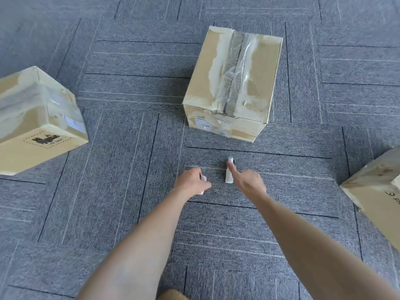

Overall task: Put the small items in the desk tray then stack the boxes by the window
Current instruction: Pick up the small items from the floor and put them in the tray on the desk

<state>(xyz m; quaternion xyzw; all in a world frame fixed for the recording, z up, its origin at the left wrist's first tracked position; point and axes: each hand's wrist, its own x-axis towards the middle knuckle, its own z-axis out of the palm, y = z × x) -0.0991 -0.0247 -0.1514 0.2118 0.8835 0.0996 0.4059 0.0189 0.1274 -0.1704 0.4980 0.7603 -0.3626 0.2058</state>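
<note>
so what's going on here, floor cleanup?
A person is reaching down to a grey carpet floor. The left hand is curled around a small pink item. The right hand has a finger stretched onto a small white item lying on the carpet. Three taped cardboard boxes sit apart, unstacked: one ahead, one at left, one at the right edge. No tray in view.

Matt cardboard box (232,83) with glossy torn tape, rough grey carpet (108,191), smooth white plastic item (229,178)
</note>
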